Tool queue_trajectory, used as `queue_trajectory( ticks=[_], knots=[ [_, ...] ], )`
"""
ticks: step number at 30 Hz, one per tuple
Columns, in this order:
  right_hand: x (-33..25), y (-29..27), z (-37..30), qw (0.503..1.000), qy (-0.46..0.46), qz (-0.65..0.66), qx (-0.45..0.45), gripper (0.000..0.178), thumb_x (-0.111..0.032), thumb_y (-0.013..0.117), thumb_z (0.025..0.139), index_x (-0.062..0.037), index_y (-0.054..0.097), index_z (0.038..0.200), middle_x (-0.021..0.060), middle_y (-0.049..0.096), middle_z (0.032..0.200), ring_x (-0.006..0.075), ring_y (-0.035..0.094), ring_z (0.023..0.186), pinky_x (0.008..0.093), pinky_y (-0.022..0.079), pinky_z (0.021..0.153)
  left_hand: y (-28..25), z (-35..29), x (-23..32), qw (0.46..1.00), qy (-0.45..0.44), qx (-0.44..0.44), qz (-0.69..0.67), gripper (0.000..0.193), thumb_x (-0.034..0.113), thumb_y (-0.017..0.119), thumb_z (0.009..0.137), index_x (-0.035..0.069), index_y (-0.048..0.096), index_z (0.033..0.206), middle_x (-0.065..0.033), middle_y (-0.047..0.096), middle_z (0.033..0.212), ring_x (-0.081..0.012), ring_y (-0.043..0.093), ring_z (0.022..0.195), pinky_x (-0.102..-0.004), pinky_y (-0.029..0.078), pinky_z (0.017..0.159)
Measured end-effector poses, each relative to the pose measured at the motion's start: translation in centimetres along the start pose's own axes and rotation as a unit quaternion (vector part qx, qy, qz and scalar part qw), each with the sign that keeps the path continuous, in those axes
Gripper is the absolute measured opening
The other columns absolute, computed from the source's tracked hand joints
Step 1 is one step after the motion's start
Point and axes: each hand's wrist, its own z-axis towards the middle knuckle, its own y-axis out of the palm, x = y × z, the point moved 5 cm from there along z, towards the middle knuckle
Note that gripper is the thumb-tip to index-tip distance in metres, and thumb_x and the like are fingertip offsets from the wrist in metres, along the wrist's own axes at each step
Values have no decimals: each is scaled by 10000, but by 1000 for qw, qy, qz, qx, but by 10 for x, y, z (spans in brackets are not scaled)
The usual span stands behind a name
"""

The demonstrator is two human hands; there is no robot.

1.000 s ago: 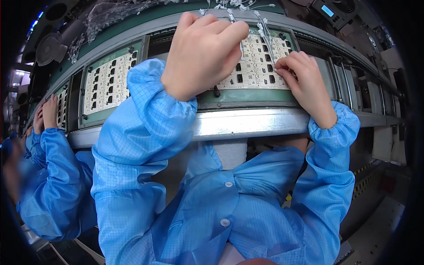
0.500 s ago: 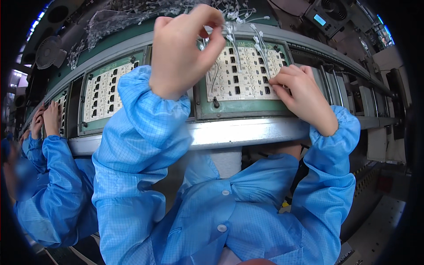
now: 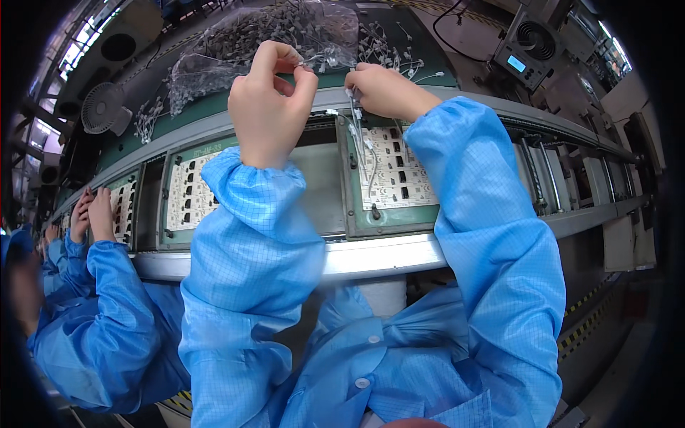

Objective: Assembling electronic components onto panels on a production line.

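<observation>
My left hand (image 3: 270, 107) is raised over the far rail, thumb and forefinger pinched on a small white connector (image 3: 300, 63) of a wire lead. Beside it, my right hand (image 3: 391, 91) is closed round several thin wire leads (image 3: 354, 118) with white connectors, which hang down over the board's left edge. Below, a white circuit board (image 3: 389, 175) with rows of black parts lies in a green fixture frame (image 3: 396, 219). My right sleeve hides the board's right part.
A clear plastic bag (image 3: 300, 28) full of leads lies on the green bench top, with loose leads (image 3: 385, 50) beside it. A second board (image 3: 189, 192) sits to the left on the metal conveyor rail (image 3: 378, 258). A co-worker's hand (image 3: 102, 214) works farther left. A small fan (image 3: 105, 108) stands behind.
My right hand has left the board and moved up and left to the leads at the far rail. The view has shifted, showing more of the bag.
</observation>
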Motion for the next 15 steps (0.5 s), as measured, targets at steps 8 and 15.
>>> queue_trajectory(
  ticks=[8,15],
  knots=[
    [10,-2,1,997,5,40,-62,291,-241,675,859,-41,716,1067,138,653,1099,334,645,1037,447,495,893,-2,6,0,952,-139,-51,-269,65,26,629,903,4,587,947,-120,748,901,-112,680,732,-241,538,598],
    [17,-2,-2,1000,0,2,2,222,-150,618,848,-63,738,1014,125,708,999,308,669,1004,471,474,896,3,-2,-2,946,-136,-52,-291,73,47,661,894,32,617,951,-92,752,917,-127,686,710,-263,518,665]
  ],
)
